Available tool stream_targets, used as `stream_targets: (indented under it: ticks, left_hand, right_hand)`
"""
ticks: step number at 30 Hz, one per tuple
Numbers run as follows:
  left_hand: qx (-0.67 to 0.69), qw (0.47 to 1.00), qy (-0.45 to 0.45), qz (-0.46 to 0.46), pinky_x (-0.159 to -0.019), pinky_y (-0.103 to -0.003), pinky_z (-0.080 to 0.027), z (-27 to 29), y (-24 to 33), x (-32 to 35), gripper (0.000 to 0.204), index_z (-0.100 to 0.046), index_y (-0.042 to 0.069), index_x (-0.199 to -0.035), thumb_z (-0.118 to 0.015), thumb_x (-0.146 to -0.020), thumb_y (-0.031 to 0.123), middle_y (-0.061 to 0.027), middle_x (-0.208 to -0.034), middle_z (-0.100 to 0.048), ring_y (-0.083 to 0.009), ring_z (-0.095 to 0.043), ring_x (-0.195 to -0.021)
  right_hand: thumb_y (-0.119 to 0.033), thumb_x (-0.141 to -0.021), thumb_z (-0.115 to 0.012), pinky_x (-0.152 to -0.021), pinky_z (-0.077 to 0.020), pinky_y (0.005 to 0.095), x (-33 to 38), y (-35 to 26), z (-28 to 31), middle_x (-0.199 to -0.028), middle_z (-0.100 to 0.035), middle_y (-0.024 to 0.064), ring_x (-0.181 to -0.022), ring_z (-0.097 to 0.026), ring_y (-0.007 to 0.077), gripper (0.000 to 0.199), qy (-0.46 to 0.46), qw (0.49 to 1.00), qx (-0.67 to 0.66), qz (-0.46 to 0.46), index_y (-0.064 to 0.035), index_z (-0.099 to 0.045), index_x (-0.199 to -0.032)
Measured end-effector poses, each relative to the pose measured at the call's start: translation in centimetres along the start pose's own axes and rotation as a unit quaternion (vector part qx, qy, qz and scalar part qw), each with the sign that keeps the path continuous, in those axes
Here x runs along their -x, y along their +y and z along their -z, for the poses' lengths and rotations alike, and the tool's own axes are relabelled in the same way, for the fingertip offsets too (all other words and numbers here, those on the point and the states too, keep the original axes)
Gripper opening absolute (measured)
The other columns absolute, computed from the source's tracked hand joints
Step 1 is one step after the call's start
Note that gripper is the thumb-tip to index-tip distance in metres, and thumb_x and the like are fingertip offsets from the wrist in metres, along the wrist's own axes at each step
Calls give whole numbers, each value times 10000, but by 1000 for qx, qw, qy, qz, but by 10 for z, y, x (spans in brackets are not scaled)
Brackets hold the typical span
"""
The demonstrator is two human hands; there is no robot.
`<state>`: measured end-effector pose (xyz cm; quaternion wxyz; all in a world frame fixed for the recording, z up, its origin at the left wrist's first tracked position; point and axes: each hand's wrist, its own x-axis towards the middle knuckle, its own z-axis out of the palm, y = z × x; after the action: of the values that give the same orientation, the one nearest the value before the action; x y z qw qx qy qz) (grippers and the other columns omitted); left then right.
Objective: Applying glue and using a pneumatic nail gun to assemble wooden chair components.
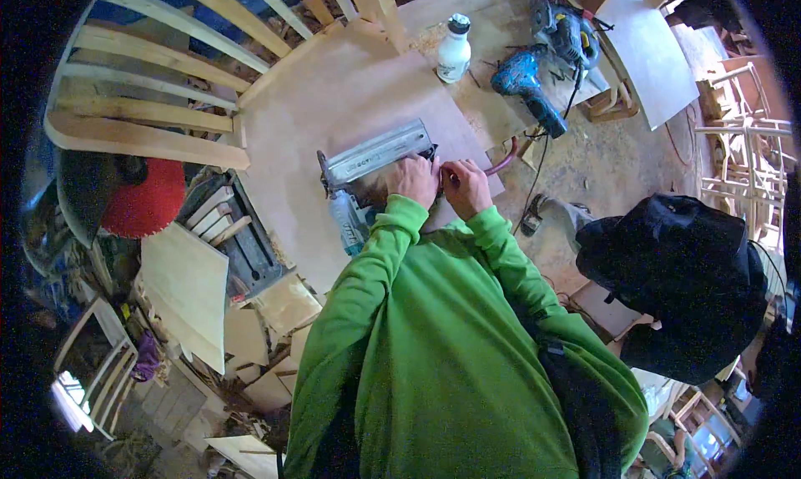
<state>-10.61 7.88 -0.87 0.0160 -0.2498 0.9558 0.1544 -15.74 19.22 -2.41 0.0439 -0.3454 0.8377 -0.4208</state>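
On a flat wooden panel (284, 128) before me lies a nail gun (375, 152), its long silver magazine on the far side and its blue-grey body nearer me. My left hand (413, 181) is closed round the right end of the nail gun, below the magazine. Right beside it, my right hand (467, 185) is closed on the end of a dark red air hose (506, 159), which curves away to the right. The fingers of both hands nearly meet. Whether hose and nail gun are joined is hidden by the hands.
A white bottle (454, 52), a blue cordless drill (527, 87) and a jigsaw (567, 32) stand beyond the panel. A slatted wooden chair back (146, 141) is at the left, near a red circular blade (150, 195). At the right is a person in black (667, 279).
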Motion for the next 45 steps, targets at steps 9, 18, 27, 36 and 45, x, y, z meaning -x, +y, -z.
stream_targets:
  ticks: [9, 18, 27, 36, 45]
  left_hand:
    - [-44, 998, 48, -24, -587, -413, -477, -15, 1, 5, 401, -561, -19, -828, -401, -925, 336, -187, -721, -605, -320, -610, -694]
    - [-138, 981, 121, -67, -670, -359, -486, -69, -21, 5, 184, -617, 85, -890, -469, -818, 169, -103, -912, -608, -213, -596, -831]
    - [-155, 921, 330, -136, -790, -545, -344, -103, -47, 15, 329, -491, -13, -908, -529, -797, 294, -173, -875, -553, -389, -498, -886]
    - [47, 994, -57, 81, -681, -466, -489, -3, -15, 1, 586, -580, 16, -949, -544, -724, 555, -182, -898, -605, -352, -605, -795]
    - [51, 998, 4, 35, -695, -472, -490, -20, -17, 0, 451, -598, 59, -974, -548, -770, 459, -187, -943, -609, -341, -602, -822]
  right_hand:
    - [-93, -768, -565, -629, -449, 416, -1, 2, -7, -715, -561, 151, -703, -552, 337, 62, 11, 999, 24, -40, -38, -574, -795]
    - [-70, -766, -577, -569, -476, 399, -11, 2, -12, -688, -596, 158, -614, -589, 331, 142, 69, 995, -26, -74, -50, -610, -903]
    - [-117, -721, -676, -751, -478, 371, -85, -22, 0, -967, -582, 146, -864, -580, 321, 265, -78, 985, -27, 149, -18, -600, -955]
    - [-335, -682, -716, -848, -440, 401, -116, 6, -38, -1014, -545, 163, -969, -520, 344, 500, -185, 966, 66, 171, -26, -574, -1049]
    - [-183, -649, -700, -819, -455, 368, -128, -6, -43, -947, -553, 88, -918, -517, 279, 341, -259, 908, -8, 330, -81, -646, -970]
